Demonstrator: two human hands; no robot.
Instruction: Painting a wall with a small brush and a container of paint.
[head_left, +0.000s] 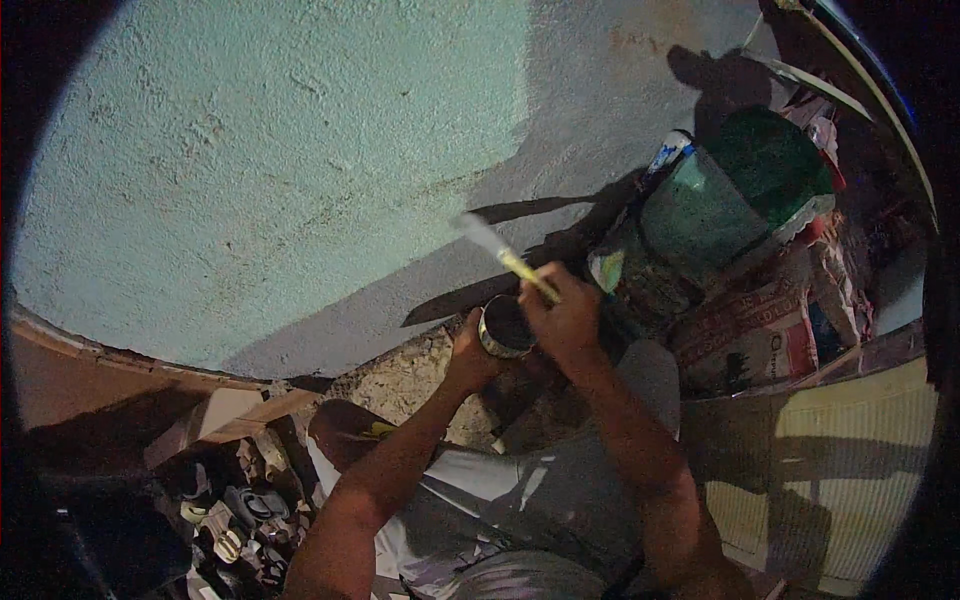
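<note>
My left hand (471, 356) grips a small round tin can (505, 327) from its left side. The can's mouth faces up and its inside looks dark, so the contents cannot be told. Just right of the can, my right hand (564, 311) holds a paintbrush by its yellow handle (525, 272). The pale, blurred bristles (480, 231) point up and left, in front of a rough light-green wall (262, 150). Whether the bristles touch the wall cannot be told.
Right of my hands stand a dark green container (705, 210) and a printed sack (757, 345). A ribbed yellowish panel (847, 465) lies at lower right. At lower left are a cardboard box (232, 416) and a heap of mixed objects (247, 517). Shadows cross the wall.
</note>
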